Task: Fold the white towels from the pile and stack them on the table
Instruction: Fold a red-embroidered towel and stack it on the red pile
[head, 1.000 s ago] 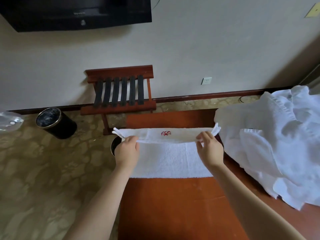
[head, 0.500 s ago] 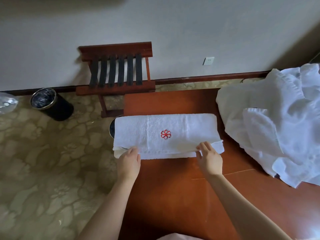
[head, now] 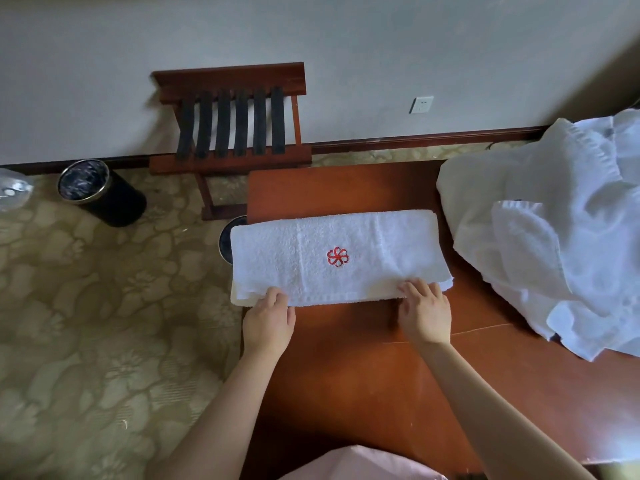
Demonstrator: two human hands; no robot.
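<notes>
At the very bottom edge, a fold of pink clothing shows where the person stands. Two bare forearms reach forward over a reddish-brown wooden table.

The left hand sits at the near left corner of a folded white towel, fingertips meeting the cloth's edge. I cannot tell whether it pinches the edge or only touches it. The right hand lies with its fingers stretched out and slightly spread, resting flat on the towel's near right edge and gripping nothing.

The towel lies across the table as a long band with a small red flower emblem at its centre. Its left end overhangs the table edge.

To the right on the table, a loose pile of white towels is heaped up.

Left of the table, on patterned carpet, stands a black bin. Beyond it, a wooden luggage rack stands against the pale wall, with a wall socket to its right.
</notes>
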